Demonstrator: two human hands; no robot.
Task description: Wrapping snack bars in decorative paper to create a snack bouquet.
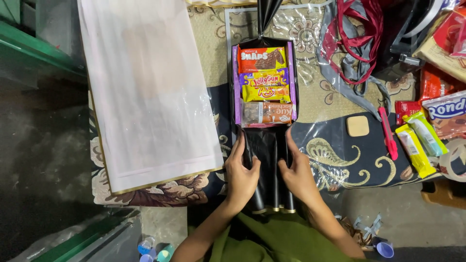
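Underneath everything, a patterned dark-and-beige mat (340,160) under clear plastic, ending at a near edge just ahead of the knees, with bare grey floor (43,145) open to the left and at the near right. On the left half of the mat, a large white sheet (145,87) with a gold-trimmed near edge, tilted slightly, right edge just beside the black wrapping. In the middle, a long strip of black wrapping paper (267,160), pleated lengthwise, running away toward the far edge and folded up as low walls around a stack of snack packets (264,87) in red, purple, yellow and orange, packed edge to edge. Open mat between that stack and the clutter on the right. There, a tangle of red and grey ribbon (354,39), loose packets (427,136), a red utility knife (388,133) and a small tan square block (358,125), well apart from the hands. Left hand (241,172) flat on the left pleats just below the stack, fingers spread and pressing down, pinching nothing. Right hand (297,172) likewise, fingers laid along the right pleats, palm down, thumb turned inward. A narrow gap of black paper between the two thumbs.
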